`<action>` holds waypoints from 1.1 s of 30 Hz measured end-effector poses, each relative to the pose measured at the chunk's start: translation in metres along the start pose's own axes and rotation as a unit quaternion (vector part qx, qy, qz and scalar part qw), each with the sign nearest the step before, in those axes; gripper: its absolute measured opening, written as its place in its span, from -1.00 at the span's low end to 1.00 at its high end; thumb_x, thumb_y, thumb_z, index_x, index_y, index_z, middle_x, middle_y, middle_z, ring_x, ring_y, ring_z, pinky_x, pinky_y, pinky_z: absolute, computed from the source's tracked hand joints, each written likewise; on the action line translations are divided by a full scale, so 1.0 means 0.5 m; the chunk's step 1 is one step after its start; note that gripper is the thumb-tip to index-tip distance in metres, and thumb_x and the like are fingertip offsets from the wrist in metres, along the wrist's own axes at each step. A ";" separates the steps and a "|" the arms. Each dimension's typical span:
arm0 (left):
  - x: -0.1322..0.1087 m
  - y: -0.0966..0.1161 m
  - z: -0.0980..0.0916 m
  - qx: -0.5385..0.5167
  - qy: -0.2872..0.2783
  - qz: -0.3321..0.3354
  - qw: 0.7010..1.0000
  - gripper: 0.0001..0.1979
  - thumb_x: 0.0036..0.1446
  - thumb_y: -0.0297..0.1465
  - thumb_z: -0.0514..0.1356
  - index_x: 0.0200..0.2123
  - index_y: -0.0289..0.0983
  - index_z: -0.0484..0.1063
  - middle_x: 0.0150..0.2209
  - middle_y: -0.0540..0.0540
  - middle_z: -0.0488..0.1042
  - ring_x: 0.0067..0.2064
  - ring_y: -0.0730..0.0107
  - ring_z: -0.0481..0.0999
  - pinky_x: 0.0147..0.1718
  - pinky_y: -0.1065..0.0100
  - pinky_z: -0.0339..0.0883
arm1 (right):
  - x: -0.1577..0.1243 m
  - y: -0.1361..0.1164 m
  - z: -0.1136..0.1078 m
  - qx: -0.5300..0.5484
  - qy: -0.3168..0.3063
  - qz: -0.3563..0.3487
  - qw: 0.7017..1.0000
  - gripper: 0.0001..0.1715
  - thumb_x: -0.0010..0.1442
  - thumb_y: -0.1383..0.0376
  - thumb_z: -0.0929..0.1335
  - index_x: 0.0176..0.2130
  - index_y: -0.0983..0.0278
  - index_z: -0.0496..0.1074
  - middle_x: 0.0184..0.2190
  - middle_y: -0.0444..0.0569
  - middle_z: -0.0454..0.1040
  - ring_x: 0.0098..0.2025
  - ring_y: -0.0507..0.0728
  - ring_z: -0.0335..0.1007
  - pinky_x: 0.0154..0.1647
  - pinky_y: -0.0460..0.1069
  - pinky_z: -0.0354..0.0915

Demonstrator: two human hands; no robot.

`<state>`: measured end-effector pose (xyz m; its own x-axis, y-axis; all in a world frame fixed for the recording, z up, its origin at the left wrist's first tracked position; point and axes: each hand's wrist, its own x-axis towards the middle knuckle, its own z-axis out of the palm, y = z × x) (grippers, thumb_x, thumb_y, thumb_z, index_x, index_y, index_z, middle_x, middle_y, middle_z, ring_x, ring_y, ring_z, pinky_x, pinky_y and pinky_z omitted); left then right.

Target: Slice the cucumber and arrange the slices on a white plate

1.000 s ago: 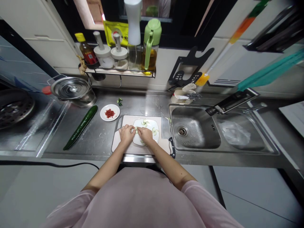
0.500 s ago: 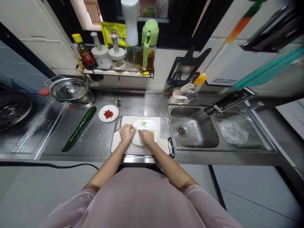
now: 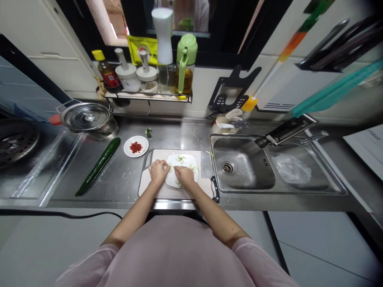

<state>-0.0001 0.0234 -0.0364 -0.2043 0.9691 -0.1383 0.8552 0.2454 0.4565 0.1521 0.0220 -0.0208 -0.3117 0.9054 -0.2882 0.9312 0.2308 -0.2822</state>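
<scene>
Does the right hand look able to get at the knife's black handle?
Probably yes: the black handle lies uncovered at the cutting board's right edge, near the right hand, with nothing standing between.

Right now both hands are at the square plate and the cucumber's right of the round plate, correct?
Wrong side: the head view shows the cucumber left of the round plate. The left hand and right hand are at the square plate.

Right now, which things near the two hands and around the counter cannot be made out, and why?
All in the head view:
Left hand: too small to tell whether its grip holds anything.
Right hand: its back hides most fingers.
Square plate: both hands cover parts.
Pot: the lid hides its inside.
White sheet: cut off by the right edge, its print blurred.
</scene>
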 end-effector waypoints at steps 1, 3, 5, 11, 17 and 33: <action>0.000 0.000 0.000 0.000 0.000 0.000 1.000 -0.80 0.11 -0.17 0.17 -0.33 -0.15 0.49 -0.20 -0.11 0.46 -0.04 0.11 0.41 -0.04 0.14 0.11 | -0.002 0.004 -0.002 0.018 0.013 0.008 1.000 -0.59 0.38 0.19 0.13 0.05 0.09 0.44 -0.09 -0.07 0.56 -0.09 0.11 0.43 -0.20 -0.08 0.17; 0.000 0.000 -0.001 -0.001 0.000 0.000 1.000 -0.80 0.11 -0.17 0.18 -0.33 -0.15 0.49 -0.20 -0.11 0.47 -0.04 0.10 0.41 -0.05 0.14 0.11 | -0.007 0.017 -0.009 0.054 0.042 0.032 0.997 -0.59 0.37 0.19 0.15 0.07 0.08 0.43 -0.05 -0.10 0.55 -0.06 0.10 0.43 -0.18 -0.08 0.19; 0.000 0.001 -0.002 0.000 -0.001 -0.002 1.000 -0.79 0.10 -0.17 0.18 -0.34 -0.15 0.49 -0.20 -0.12 0.47 -0.04 0.10 0.41 -0.05 0.14 0.11 | -0.013 0.034 -0.019 0.089 0.074 0.062 0.991 -0.58 0.36 0.19 0.15 0.06 0.09 0.45 -0.06 -0.10 0.56 -0.07 0.10 0.44 -0.16 -0.08 0.20; 0.001 0.004 -0.004 0.003 -0.002 -0.005 1.000 -0.82 0.09 -0.19 0.19 -0.32 -0.15 0.50 -0.20 -0.12 0.47 -0.04 0.09 0.41 -0.04 0.13 0.11 | -0.046 0.100 -0.049 0.195 0.180 0.137 0.954 -0.54 0.29 0.13 0.17 -0.02 0.19 0.51 -0.37 -0.08 0.57 -0.30 0.10 0.44 -0.25 -0.08 0.23; -0.002 0.006 -0.002 0.003 0.003 -0.008 1.000 -0.82 0.07 -0.20 0.19 -0.33 -0.14 0.49 -0.19 -0.12 0.48 -0.05 0.09 0.41 -0.05 0.12 0.11 | -0.094 0.156 -0.053 0.284 0.267 0.151 0.908 -0.47 0.22 0.06 0.18 -0.11 0.30 0.55 -0.50 -0.06 0.49 -0.44 0.10 0.34 -0.36 -0.07 0.20; -0.002 -0.010 0.009 -0.151 0.047 -0.073 0.985 -0.84 0.02 -0.22 0.21 -0.36 -0.15 0.48 -0.33 0.00 0.45 -0.23 0.31 0.43 -0.17 0.28 0.19 | -0.132 0.154 -0.021 0.313 0.268 0.154 0.898 -0.46 0.17 0.04 0.21 -0.16 0.32 0.58 -0.57 -0.09 0.40 -0.48 0.08 0.28 -0.39 -0.06 0.16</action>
<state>-0.0020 0.0214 -0.0423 -0.3698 0.9177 -0.1453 0.6358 0.3640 0.6807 0.2465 -0.0164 -0.0137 0.2340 0.9722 -0.0057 0.6171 -0.1530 -0.7719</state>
